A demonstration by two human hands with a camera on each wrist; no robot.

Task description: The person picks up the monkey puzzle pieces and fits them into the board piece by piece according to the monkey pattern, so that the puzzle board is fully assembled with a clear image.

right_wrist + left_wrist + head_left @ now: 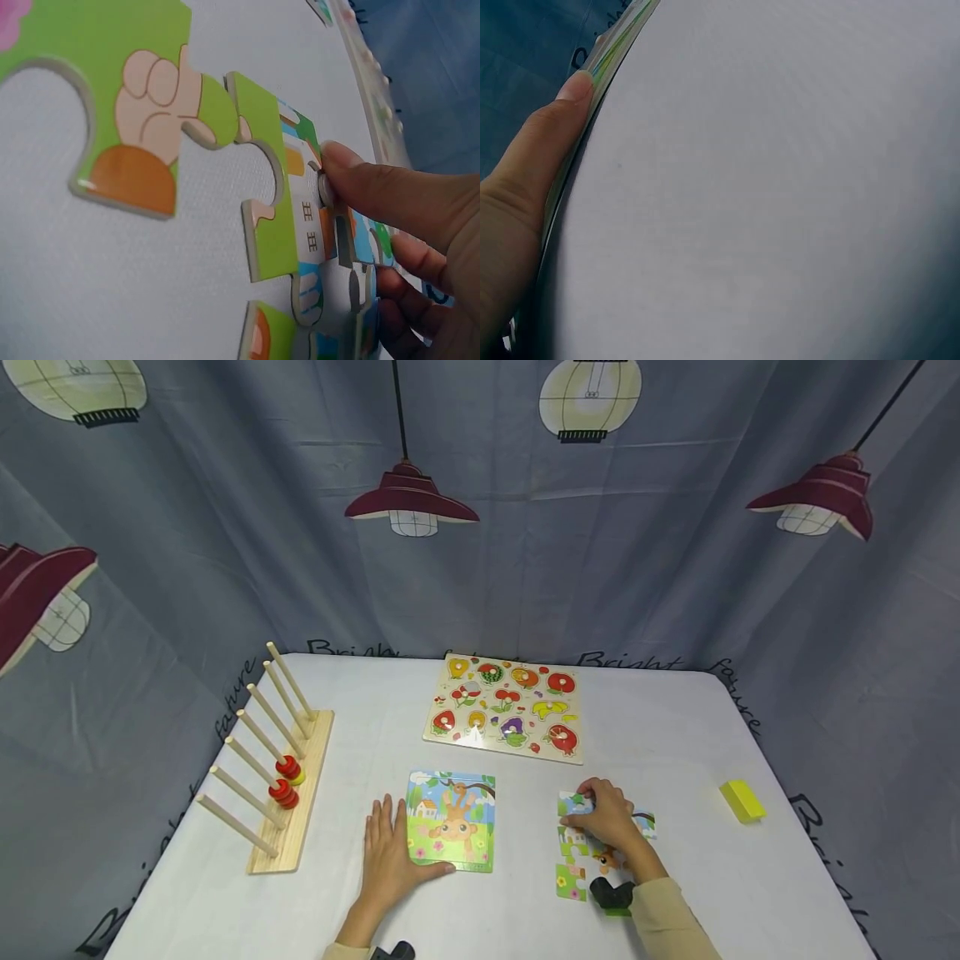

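Note:
My left hand (390,860) lies spread at the lower left corner of a square monkey picture board (453,818), the thumb along its bottom edge. In the left wrist view that thumb (547,135) presses against the board's edge. To the right, my right hand (611,822) reaches over a loose group of jigsaw pieces and pinches a sky-blue piece (567,804) in the upper left of the group. The right wrist view shows the thumb beside a house piece (304,206), with the other fingers at the far side. A flower piece (572,883) lies lower down.
A wooden peg stand (307,810) with red and yellow rings stands on the left. Behind the picture board lies a fruit puzzle board (502,708). A yellow block (742,801) sits at the right. A grey lamp-print curtain (495,585) backs the white table (660,735).

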